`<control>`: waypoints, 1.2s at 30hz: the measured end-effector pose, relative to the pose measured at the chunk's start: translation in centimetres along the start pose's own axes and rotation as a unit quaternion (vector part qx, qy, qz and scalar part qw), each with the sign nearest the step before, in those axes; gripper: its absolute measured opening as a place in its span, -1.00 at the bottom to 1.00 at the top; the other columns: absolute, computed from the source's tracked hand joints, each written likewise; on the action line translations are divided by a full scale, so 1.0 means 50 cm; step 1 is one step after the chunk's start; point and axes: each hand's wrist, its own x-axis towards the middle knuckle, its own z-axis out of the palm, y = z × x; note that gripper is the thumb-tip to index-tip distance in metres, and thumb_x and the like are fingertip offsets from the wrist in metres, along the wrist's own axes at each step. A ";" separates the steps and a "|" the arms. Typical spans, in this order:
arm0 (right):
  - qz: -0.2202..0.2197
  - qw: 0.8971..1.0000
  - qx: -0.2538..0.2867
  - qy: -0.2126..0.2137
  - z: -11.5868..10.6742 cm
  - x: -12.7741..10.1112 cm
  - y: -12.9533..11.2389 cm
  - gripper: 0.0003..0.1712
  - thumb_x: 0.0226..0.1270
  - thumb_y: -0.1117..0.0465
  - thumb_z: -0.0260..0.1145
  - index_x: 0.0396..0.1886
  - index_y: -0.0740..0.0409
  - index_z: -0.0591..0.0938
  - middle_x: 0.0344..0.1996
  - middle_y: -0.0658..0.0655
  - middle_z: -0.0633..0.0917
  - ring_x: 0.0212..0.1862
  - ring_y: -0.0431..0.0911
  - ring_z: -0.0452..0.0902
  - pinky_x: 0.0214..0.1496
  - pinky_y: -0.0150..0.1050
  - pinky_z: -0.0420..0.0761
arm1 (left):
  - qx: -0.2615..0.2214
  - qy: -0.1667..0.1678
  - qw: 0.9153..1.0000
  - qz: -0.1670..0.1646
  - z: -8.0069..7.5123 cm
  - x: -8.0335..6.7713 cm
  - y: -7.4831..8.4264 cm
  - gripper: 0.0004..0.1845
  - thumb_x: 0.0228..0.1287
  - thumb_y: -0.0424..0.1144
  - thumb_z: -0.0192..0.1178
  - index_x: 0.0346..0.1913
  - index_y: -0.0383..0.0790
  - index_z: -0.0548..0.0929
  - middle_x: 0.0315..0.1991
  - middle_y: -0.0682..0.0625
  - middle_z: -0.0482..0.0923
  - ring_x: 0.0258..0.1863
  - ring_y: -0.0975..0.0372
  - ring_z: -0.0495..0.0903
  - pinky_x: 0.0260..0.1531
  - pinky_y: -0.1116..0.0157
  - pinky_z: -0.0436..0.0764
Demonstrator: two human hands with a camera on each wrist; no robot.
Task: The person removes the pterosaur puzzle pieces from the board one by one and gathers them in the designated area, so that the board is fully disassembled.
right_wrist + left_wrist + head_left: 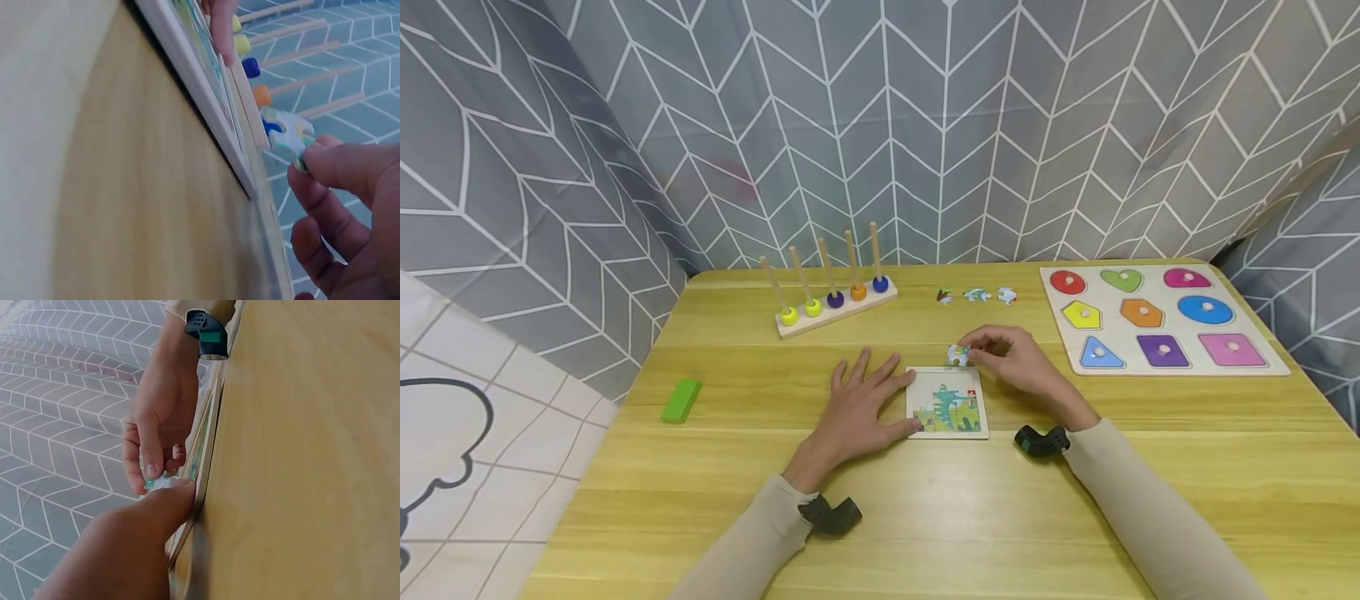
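A small square jigsaw board (947, 403) with a green picture lies mid-table. My left hand (867, 403) rests flat on the table at the board's left edge, fingers spread and straight, thumb touching the frame. My right hand (1009, 357) hovers just above the board's far right corner and pinches a small puzzle piece (957, 355) between thumb and fingertips. The right wrist view shows that piece (286, 132) held off the board's edge (206, 100). In the left wrist view the right hand's fingers (150, 456) hold the piece (159, 483) beside the board's rim.
Three loose puzzle pieces (976, 295) lie farther back. A wooden peg rack with coloured beads (831, 300) stands at the back left. A shape-sorting board (1157, 318) occupies the back right. A green block (681, 400) lies at the left. Patterned curtains surround the table.
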 end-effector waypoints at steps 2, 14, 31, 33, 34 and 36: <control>0.003 1.000 -0.002 0.012 -0.005 0.002 0.007 -0.79 0.45 0.25 0.33 0.00 0.11 0.76 -0.15 0.18 0.78 -0.20 -0.11 0.58 -0.12 -0.37 0.55 | -0.001 0.000 1.000 0.000 0.000 0.000 0.000 -0.19 0.24 0.43 0.11 0.52 0.26 0.36 0.63 0.12 0.11 0.66 -0.13 -0.16 0.51 -0.31 -0.19; 0.021 0.991 -0.077 0.107 -0.014 0.004 0.030 -0.79 0.42 0.26 0.35 -0.02 0.10 0.78 -0.26 0.15 0.79 -0.31 -0.24 0.56 -0.16 -0.37 0.46 | -0.005 0.000 1.000 -0.001 0.001 -0.001 0.000 -0.19 0.23 0.43 0.11 0.52 0.27 0.35 0.63 0.12 0.11 0.66 -0.13 -0.16 0.51 -0.31 -0.19; 0.004 0.985 -0.113 0.132 -0.013 0.005 0.037 -0.75 0.30 0.22 0.46 -0.05 0.16 0.77 -0.17 0.22 0.77 -0.13 -0.01 0.49 0.06 -0.09 0.16 | -0.005 0.000 1.000 0.000 0.000 -0.001 0.000 -0.19 0.23 0.43 0.11 0.52 0.26 0.36 0.63 0.11 0.11 0.66 -0.13 -0.16 0.51 -0.31 -0.19; -0.001 0.982 -0.133 0.132 -0.012 0.004 0.041 -0.73 0.26 0.17 0.50 -0.07 0.14 0.78 -0.12 0.21 0.75 -0.08 0.02 0.42 0.03 -0.03 0.08 | -0.005 0.000 1.000 0.001 0.000 -0.002 0.001 -0.20 0.23 0.43 0.11 0.51 0.26 0.36 0.63 0.11 0.12 0.66 -0.14 -0.16 0.51 -0.31 -0.18; -0.003 0.981 -0.141 0.130 -0.011 0.004 0.043 -0.72 0.25 0.15 0.51 -0.07 0.14 0.78 -0.11 0.20 0.74 -0.06 0.03 0.40 0.04 0.00 0.07 | -0.005 -0.001 1.000 0.001 0.000 -0.002 0.001 -0.20 0.23 0.43 0.11 0.51 0.26 0.36 0.63 0.11 0.11 0.66 -0.14 -0.16 0.51 -0.32 -0.18; -0.003 0.980 -0.154 0.127 -0.009 0.005 0.045 -0.69 0.22 0.11 0.54 -0.08 0.12 0.79 -0.10 0.19 0.72 -0.05 0.04 0.35 0.04 0.01 0.05 | -0.005 -0.002 1.000 0.001 -0.001 -0.002 0.001 -0.20 0.24 0.43 0.11 0.52 0.26 0.36 0.63 0.11 0.11 0.66 -0.14 -0.16 0.51 -0.32 -0.18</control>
